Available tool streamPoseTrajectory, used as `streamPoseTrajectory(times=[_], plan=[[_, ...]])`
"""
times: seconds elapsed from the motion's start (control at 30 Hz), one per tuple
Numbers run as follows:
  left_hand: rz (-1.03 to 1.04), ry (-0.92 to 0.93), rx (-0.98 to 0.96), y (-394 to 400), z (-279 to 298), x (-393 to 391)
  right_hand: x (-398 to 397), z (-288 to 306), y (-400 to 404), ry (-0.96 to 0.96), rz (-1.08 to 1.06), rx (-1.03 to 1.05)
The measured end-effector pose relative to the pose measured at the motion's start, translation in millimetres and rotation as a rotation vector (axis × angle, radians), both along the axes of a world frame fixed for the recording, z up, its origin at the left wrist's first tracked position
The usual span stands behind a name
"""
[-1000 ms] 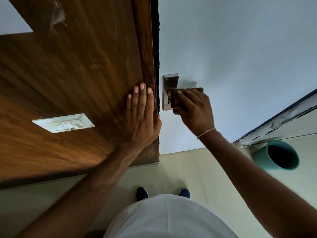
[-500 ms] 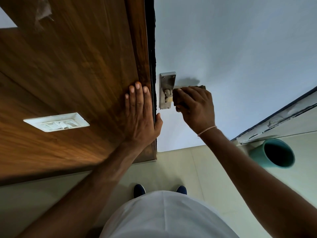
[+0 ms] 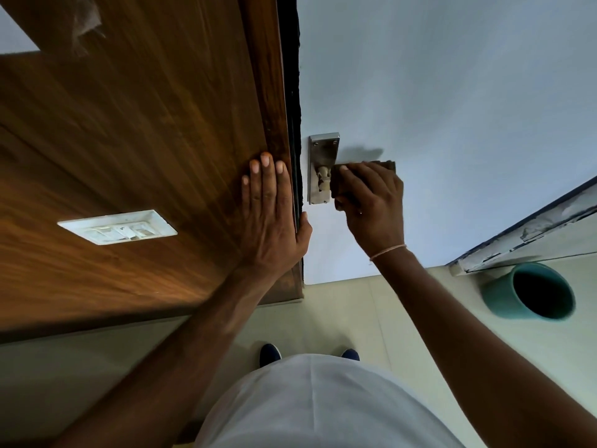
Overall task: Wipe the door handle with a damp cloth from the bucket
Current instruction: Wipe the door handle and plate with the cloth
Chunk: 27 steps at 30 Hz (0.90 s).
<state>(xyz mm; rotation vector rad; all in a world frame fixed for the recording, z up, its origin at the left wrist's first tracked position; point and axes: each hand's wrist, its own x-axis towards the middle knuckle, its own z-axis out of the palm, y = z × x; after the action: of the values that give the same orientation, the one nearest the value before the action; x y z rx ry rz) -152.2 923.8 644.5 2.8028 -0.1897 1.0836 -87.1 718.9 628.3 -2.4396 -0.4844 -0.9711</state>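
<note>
A metal door handle plate point(image 3: 324, 149) is fixed to the pale blue door point(image 3: 452, 92). My right hand point(image 3: 371, 202) is closed around a dark cloth point(image 3: 386, 165) wrapped over the lever, which is mostly hidden beneath it. The lever's base shows pale just left of my fingers. My left hand point(image 3: 269, 215) lies flat with fingers together on the brown wooden frame point(image 3: 265, 92), beside the door's edge. A teal bucket point(image 3: 504, 295) stands on the floor at the right.
A white switch plate point(image 3: 118, 226) is set in the wooden panel on the left. A chipped threshold strip point(image 3: 523, 234) runs along the right above the bucket. Pale floor tiles and my two dark shoes point(image 3: 269, 354) lie below.
My right hand with the cloth has slid a little to the right along the lever, uncovering the lever's base at the plate. My left hand has stayed flat on the frame.
</note>
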Motion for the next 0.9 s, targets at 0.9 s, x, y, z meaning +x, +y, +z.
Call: streamPoseTrajectory(times=[0.9], plan=[[0.040,0.006,0.020,-0.6,-4.1,2.1,7.8,7.0,-11.3,-0.024,0.060,-0.030]])
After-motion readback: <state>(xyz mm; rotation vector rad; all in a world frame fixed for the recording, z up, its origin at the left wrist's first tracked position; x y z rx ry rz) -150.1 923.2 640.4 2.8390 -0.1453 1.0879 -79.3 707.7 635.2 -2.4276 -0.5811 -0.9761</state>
